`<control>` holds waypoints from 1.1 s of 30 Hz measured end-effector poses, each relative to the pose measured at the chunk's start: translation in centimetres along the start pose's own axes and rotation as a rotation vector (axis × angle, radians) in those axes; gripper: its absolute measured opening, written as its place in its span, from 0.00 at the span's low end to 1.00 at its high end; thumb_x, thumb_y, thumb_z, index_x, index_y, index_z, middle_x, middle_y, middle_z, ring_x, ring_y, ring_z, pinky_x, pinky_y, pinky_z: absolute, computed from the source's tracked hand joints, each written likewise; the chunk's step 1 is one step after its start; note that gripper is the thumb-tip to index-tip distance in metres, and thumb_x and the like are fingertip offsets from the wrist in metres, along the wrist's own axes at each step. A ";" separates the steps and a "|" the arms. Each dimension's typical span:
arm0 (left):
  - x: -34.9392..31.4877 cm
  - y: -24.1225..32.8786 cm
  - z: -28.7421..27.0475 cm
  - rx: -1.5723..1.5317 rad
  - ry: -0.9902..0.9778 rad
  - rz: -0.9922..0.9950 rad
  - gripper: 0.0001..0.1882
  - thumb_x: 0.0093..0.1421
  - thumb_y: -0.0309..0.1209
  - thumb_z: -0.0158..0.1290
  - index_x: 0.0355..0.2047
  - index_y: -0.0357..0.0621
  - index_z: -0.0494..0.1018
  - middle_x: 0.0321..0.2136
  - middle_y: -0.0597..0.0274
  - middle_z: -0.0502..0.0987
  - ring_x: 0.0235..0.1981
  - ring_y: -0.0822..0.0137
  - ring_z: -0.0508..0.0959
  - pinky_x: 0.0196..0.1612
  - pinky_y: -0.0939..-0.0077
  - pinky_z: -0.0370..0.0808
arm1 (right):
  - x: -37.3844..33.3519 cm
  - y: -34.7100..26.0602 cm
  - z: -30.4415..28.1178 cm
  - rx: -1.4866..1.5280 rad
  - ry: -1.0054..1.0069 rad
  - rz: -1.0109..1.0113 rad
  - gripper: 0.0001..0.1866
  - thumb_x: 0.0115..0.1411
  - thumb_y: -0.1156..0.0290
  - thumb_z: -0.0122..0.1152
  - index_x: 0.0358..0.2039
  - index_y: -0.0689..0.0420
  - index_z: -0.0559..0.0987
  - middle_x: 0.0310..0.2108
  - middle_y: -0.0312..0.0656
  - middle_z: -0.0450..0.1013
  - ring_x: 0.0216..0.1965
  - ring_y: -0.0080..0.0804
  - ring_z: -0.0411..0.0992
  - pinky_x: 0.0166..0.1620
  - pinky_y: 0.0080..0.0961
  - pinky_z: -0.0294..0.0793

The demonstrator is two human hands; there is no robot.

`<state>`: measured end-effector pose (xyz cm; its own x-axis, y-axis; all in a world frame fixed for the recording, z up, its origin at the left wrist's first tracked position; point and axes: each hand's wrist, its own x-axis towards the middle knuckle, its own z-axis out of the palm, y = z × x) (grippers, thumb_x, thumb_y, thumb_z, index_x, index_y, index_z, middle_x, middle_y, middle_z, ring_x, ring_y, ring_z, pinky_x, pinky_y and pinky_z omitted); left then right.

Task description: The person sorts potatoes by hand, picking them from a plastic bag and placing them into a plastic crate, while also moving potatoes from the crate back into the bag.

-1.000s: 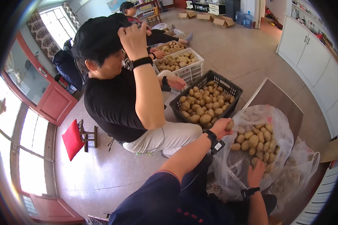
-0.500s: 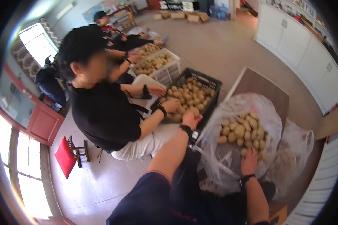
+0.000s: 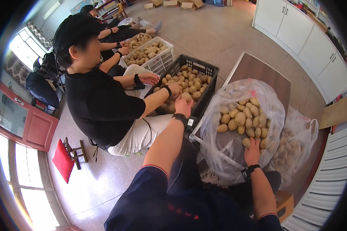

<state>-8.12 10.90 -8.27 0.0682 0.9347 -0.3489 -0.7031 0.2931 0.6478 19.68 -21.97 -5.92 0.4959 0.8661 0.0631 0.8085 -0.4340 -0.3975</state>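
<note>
At the near edge of a black plastic crate full of potatoes, my left hand is closed around a potato. To the right, a clear plastic bag lies spread open with a heap of potatoes inside. My right hand reaches into it, fingers curled against a potato at the heap's near side; its fingertips are partly hidden. A co-worker's hand rests among the crate's potatoes, close beside my left hand, while their other hand is held over the crate's left rim.
The bag sits on a brown low table. A second plastic bag of potatoes stands right of it. White crates of potatoes are beyond the black one, near more seated people. A stool with a red cushion is at left; white cabinets line the right.
The whole view has shifted, so the crate, bag and people appear higher and further left. Both my hands keep nearly the same places relative to the crate and the bag.
</note>
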 end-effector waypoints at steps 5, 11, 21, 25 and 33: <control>-0.9 -0.6 0.6 -0.004 0.051 0.004 0.18 0.62 0.25 0.46 0.53 0.45 0.63 0.43 0.54 0.71 0.39 0.56 0.74 0.44 0.62 0.77 | -0.8 0.9 0.1 0.118 0.054 0.017 0.31 0.51 0.77 0.62 0.57 0.55 0.66 0.53 0.52 0.63 0.53 0.56 0.65 0.54 0.42 0.68; -3.2 -0.2 2.1 0.134 -0.026 -0.133 0.17 0.62 0.30 0.50 0.51 0.44 0.64 0.39 0.57 0.71 0.36 0.59 0.76 0.37 0.67 0.79 | -0.6 1.2 1.6 0.332 0.064 0.117 0.31 0.52 0.74 0.63 0.56 0.61 0.65 0.49 0.54 0.66 0.53 0.53 0.66 0.57 0.39 0.65; -9.1 -2.7 7.7 0.608 -0.424 -0.398 0.23 0.60 0.35 0.54 0.54 0.41 0.64 0.44 0.59 0.70 0.40 0.60 0.77 0.39 0.65 0.77 | 1.8 -3.3 -0.3 1.506 -0.286 0.498 0.13 0.65 0.58 0.53 0.47 0.48 0.73 0.37 0.30 0.72 0.32 0.20 0.69 0.31 0.22 0.69; -11.6 -2.4 9.2 0.749 -0.555 -0.484 0.25 0.61 0.41 0.55 0.54 0.42 0.65 0.44 0.61 0.72 0.42 0.63 0.77 0.41 0.67 0.76 | 4.0 -6.4 -1.2 1.739 -0.499 0.522 0.17 0.66 0.51 0.51 0.44 0.51 0.74 0.32 0.33 0.72 0.28 0.23 0.69 0.32 0.23 0.68; -13.7 -2.5 10.6 0.819 -0.812 -0.621 0.23 0.62 0.43 0.54 0.52 0.43 0.67 0.40 0.58 0.76 0.34 0.67 0.78 0.33 0.73 0.75 | 5.2 -10.6 -2.8 1.613 -0.653 0.596 0.27 0.63 0.35 0.41 0.34 0.48 0.71 0.17 0.31 0.61 0.19 0.27 0.61 0.27 0.27 0.62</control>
<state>0.22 -0.48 2.09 0.8298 0.3701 -0.4177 0.2114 0.4842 0.8490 14.63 -13.57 1.21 0.0628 0.8224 -0.5654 -0.6576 -0.3920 -0.6433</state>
